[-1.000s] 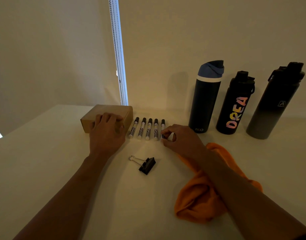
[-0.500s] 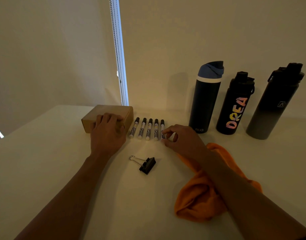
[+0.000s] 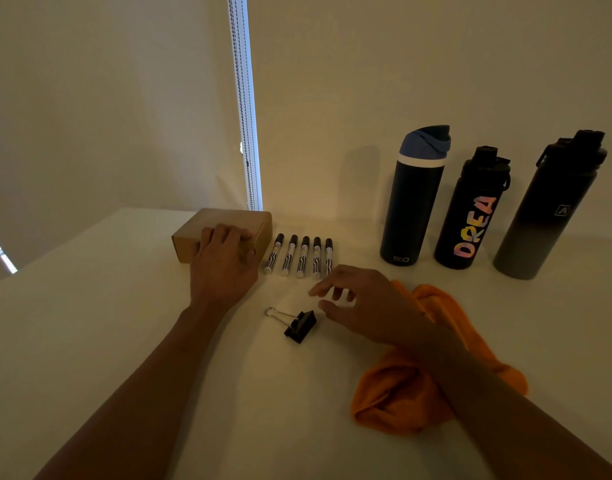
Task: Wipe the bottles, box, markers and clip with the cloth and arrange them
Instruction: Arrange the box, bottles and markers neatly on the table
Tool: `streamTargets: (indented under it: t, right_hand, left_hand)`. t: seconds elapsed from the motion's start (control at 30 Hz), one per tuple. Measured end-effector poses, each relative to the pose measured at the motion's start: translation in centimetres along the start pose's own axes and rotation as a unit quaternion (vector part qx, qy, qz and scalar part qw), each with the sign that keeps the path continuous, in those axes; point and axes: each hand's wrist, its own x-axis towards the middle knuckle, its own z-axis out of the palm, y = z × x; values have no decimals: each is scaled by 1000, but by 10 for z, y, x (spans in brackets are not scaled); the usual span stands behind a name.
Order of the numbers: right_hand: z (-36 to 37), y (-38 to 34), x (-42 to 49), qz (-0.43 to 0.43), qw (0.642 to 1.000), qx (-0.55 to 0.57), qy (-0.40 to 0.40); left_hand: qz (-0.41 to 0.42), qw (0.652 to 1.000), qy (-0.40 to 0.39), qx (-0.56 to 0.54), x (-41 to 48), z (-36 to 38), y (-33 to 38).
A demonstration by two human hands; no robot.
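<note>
At centre frame, the left hand curls over the brown cardboard box; the right hand, loosely spread and empty, hovers between five black-capped markers and the black binder clip.

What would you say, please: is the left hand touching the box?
Touching. The head view shows the left hand with its fingers curled onto the near top edge of the box, with no gap between them.
</note>
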Motion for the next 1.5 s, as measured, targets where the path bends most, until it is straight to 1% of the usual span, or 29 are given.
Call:
streamTargets:
  t: [0.07,0.23,0.33,0.47,0.53,0.57,0.63,0.73,0.83,0.97,1.27,1.5]
  right_hand:
    - [0,-10,-6,-12,999,15,-27]
    - [5,-15,-10,-24,998,30,-58]
    - [12,-9,-7,-19,997,45,-53]
    - [5,-9,-6,-11,998,32,-51]
    - [-1,-8,-5,6,999,2,-36]
    - [-4,-6,-4,18,1000,-21,-12]
    - [-9,8,-3,48,995,-58,62]
    - [-16,35,-3,137,976,-91,140]
    - [-14,54,0,192,961,-91,179]
    - [-4,64,9,219,957,-101,165]
    - [3,72,15,222,957,-111,149]
    - [5,76,20,219,957,-116,152]
  left_hand:
    - [-3,1000,-4,-1,0,-1,1]
    - [-4,1000,-10,2,-2,-3,3]
    - [0,1000,-6,-2,-3,-5,3]
    - [-1,1000,-4,9,-2,-4,2]
    - [-1,1000,-4,13,-2,-4,2]
    - [-2,1000,-3,12,-2,-4,2]
    - [-2,1000,1,13,-2,-4,3]
    - [0,1000,7,14,-2,-4,3]
    - [0,1000,8,15,-2,-2,1]
    - [0,1000,1,18,-1,0,2]
    - [4,1000,2,10,-3,-1,2]
    - [4,1000,2,7,-3,-3,3]
